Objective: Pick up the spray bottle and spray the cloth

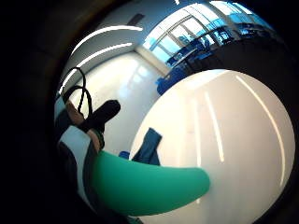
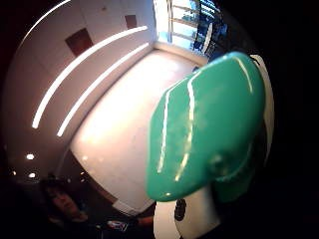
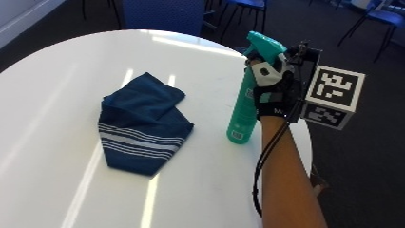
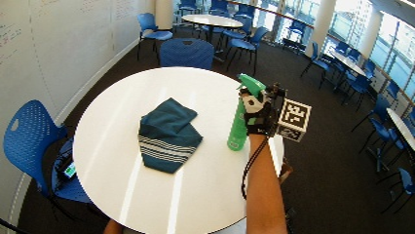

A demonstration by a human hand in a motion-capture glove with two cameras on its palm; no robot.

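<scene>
A green spray bottle (image 3: 242, 111) stands upright near the right edge of the round white table (image 3: 57, 85). My gloved right hand (image 3: 273, 92) grips it around the neck, just under the green spray head (image 3: 265, 43). Whether its base touches the tabletop I cannot tell. A folded dark blue cloth (image 3: 142, 123) with white stripes lies flat on the table to the left of the bottle, a short gap away. In the palm views the bottle's green body (image 1: 149, 186) and head (image 2: 204, 134) fill much of the picture, and the cloth (image 1: 148, 147) shows beyond it. The wide view shows the bottle (image 4: 237, 129), hand (image 4: 256, 117) and cloth (image 4: 167, 134).
The table edge (image 3: 307, 137) runs close beside the bottle and my forearm. Blue chairs (image 4: 187, 52) stand around the table, one (image 4: 29, 141) at its left side. More tables and chairs (image 4: 214, 22) fill the room behind.
</scene>
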